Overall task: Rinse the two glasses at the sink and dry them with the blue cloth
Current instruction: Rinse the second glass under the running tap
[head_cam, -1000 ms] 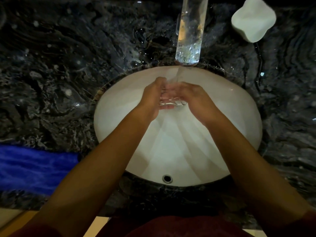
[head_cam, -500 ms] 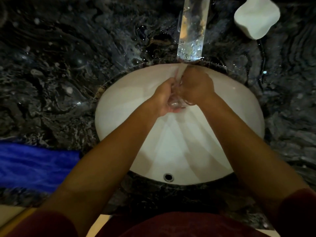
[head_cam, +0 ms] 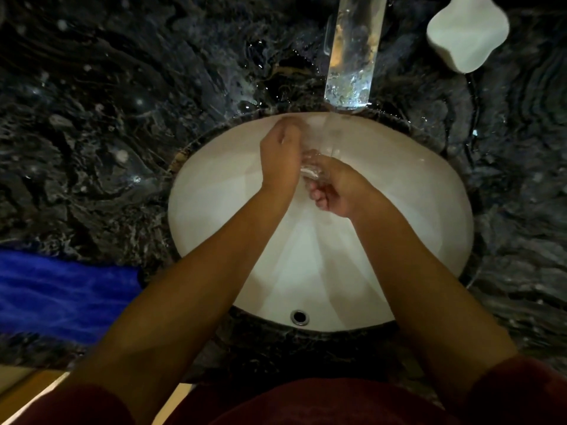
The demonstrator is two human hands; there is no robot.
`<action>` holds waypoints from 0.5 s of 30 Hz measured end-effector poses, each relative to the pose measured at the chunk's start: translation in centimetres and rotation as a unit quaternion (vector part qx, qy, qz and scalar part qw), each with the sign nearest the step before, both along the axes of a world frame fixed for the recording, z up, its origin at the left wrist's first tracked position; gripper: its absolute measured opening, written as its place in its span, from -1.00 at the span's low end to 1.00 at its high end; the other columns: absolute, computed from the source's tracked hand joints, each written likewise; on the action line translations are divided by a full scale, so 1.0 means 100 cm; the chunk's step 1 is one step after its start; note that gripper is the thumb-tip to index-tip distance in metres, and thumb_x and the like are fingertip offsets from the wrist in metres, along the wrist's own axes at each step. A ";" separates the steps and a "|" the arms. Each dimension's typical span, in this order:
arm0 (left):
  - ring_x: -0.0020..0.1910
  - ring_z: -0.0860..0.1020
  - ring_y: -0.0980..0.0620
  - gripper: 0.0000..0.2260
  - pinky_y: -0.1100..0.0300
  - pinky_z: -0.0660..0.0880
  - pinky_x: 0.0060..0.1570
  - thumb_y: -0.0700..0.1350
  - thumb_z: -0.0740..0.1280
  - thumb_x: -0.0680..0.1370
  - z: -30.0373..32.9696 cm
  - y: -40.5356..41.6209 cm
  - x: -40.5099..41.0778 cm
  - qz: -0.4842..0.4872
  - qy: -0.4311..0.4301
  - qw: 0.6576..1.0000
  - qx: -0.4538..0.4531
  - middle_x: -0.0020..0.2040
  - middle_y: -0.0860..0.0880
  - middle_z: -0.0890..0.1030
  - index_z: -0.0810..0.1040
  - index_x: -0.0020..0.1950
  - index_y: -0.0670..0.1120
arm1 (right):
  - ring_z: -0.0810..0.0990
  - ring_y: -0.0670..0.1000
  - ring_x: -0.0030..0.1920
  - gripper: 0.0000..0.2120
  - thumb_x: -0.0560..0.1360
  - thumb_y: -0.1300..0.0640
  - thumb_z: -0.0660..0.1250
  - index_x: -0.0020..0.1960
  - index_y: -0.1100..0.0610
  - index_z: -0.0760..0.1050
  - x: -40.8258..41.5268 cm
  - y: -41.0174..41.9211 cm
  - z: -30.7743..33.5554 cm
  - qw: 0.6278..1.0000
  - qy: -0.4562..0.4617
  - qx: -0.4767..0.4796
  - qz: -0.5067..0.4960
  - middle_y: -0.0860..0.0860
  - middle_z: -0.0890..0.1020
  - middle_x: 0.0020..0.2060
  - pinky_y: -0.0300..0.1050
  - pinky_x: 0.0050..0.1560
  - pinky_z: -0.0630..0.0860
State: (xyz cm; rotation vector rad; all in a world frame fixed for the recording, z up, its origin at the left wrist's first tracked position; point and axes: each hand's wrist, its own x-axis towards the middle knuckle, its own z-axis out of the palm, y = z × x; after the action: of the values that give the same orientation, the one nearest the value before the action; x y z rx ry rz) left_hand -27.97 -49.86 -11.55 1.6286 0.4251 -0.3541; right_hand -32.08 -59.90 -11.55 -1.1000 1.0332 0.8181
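Over the white sink basin (head_cam: 214, 216) both my hands hold one small clear glass (head_cam: 313, 170) under the running water. My right hand (head_cam: 337, 191) grips the glass from below, fingers curled round it. My left hand (head_cam: 280, 161) lies against its left side, fingers bent over it toward the stream. The glass is mostly hidden between the hands. The blue cloth (head_cam: 61, 289) lies on the dark counter at the left. A second glass is not in view.
A shiny tap spout (head_cam: 352, 53) reaches over the basin's far rim and pours water. A white soap dish or dispenser (head_cam: 466, 32) stands at the back right. Wet dark marble counter (head_cam: 92, 133) surrounds the basin. The overflow hole (head_cam: 299, 316) sits at the near rim.
My right hand has dropped from on top of the glass to beneath it, nearer me. My left hand has risen toward the water stream. The glass turned between them.
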 end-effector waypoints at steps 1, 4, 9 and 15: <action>-0.13 0.59 0.04 -0.81 0.14 0.53 -0.03 -0.16 0.21 0.44 0.002 0.000 0.001 0.003 -0.012 1.000 0.001 -0.16 -0.01 0.66 0.62 -0.22 -0.04 | 0.38 -0.09 -0.59 -0.78 0.66 -0.07 0.28 -0.04 0.05 0.52 -0.002 -0.002 -0.002 1.000 -0.008 0.021 0.000 -0.02 0.49 -0.50 -0.31 -0.59 0.26; -0.07 0.59 0.03 -0.81 0.13 0.54 0.02 -0.20 0.22 0.50 0.000 0.007 0.001 -0.023 -0.026 0.999 0.016 -0.10 -0.04 0.67 0.62 -0.17 -0.04 | 0.37 -0.10 -0.60 -0.86 0.64 0.02 0.33 -0.05 0.07 0.54 0.000 -0.006 -0.004 0.999 -0.024 -0.017 0.033 -0.04 0.49 -0.51 -0.31 -0.59 0.25; -0.04 0.63 0.01 -0.83 0.20 0.57 -0.03 -0.22 0.24 0.66 -0.004 0.014 0.009 -0.094 0.088 0.992 0.008 -0.01 -0.05 0.68 0.64 0.05 -0.09 | 0.42 -0.04 -0.66 -0.83 0.44 0.17 0.42 -0.31 0.15 0.52 0.010 -0.010 -0.003 0.965 -0.069 -0.224 0.117 0.00 0.54 -0.61 -0.31 -0.61 0.28; 0.19 0.66 -0.22 -0.62 -0.13 0.70 -0.01 0.11 0.19 0.71 -0.003 0.016 0.011 -0.099 0.282 0.946 -0.126 0.27 -0.20 0.66 0.57 0.38 -0.08 | 0.70 0.21 0.02 -0.74 0.47 0.08 0.37 0.14 0.11 0.60 0.010 -0.017 0.012 0.898 -0.173 -0.371 0.163 0.09 0.70 0.03 0.16 0.02 0.66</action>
State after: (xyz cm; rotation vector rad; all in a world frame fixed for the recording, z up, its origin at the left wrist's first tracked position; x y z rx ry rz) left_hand -26.84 -48.28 -11.86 1.3035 0.6183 -0.9996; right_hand -31.09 -61.56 -10.33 -2.0358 0.8749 0.4434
